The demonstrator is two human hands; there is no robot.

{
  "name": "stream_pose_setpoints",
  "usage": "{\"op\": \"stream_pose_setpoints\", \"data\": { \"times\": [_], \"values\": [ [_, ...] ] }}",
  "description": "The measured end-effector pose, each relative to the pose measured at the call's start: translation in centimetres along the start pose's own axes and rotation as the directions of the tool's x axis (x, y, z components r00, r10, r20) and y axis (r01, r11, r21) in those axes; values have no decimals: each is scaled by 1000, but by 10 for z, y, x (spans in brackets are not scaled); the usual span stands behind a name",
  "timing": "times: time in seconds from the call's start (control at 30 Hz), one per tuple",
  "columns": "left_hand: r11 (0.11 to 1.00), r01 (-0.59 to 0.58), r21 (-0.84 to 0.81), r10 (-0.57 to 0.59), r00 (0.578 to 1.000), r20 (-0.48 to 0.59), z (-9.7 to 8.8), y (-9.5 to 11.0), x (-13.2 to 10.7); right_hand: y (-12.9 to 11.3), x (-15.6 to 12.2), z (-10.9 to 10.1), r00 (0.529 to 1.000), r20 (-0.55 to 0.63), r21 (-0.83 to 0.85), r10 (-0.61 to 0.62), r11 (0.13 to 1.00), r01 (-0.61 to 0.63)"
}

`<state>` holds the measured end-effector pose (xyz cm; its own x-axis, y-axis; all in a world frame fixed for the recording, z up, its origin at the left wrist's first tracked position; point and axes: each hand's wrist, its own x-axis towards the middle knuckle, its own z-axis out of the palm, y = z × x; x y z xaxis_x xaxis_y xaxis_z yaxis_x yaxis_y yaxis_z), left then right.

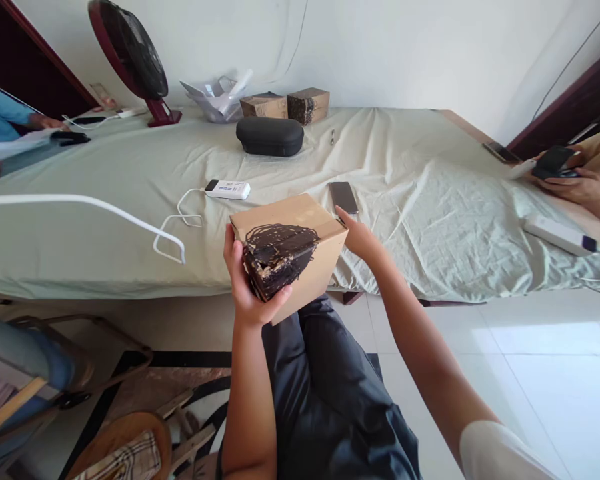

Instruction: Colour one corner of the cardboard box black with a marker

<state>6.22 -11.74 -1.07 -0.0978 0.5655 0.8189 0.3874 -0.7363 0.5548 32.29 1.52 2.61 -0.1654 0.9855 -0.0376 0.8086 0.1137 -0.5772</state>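
Squarely in the middle of the frame, a brown cardboard box (pixel 300 217) is held up in the air above the person's lap, just in front of the near edge of the bed (pixel 430 200). It is tilted, with one corner turned toward the camera. Heavy black scribble covers a patch that wraps from the top face over that corner and down the near side; torn pale spots show through the ink, and whatever was printed beneath cannot be read.

The left hand (pixel 247 280) is clamped on the scribbled corner, thumb up the left side and fingers curled under and across the near face. The right hand (pixel 361 239) clasps the box's right edge, thumb on the top rim; its other fingers are hidden behind the box, as is the box's underside.

On the pale green sheet just beyond lie a white power bank (pixel 227 189) with its cable and a dark smartphone (pixel 343 197). Farther back sit a black case (pixel 270 136) and two smaller boxes (pixel 286 105). A fan (pixel 130 50) is cut off at the upper left. Other people show only in part: a blue sleeve (pixel 0 113) at the left edge, and a hand (pixel 583 187) with a phone at the right edge.
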Motion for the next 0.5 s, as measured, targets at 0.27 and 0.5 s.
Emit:
{"op": "stream_pose_setpoints", "data": {
  "times": [0.27,0.5],
  "values": [
    [998,-42,38,41,999,33,4,-1,2,-77,-36,-79,895,-343,853,-284,304,424],
    [996,-81,34,79,995,55,7,5,5,-149,-52,-61,843,-198,808,-500,403,429]
  ]
}}
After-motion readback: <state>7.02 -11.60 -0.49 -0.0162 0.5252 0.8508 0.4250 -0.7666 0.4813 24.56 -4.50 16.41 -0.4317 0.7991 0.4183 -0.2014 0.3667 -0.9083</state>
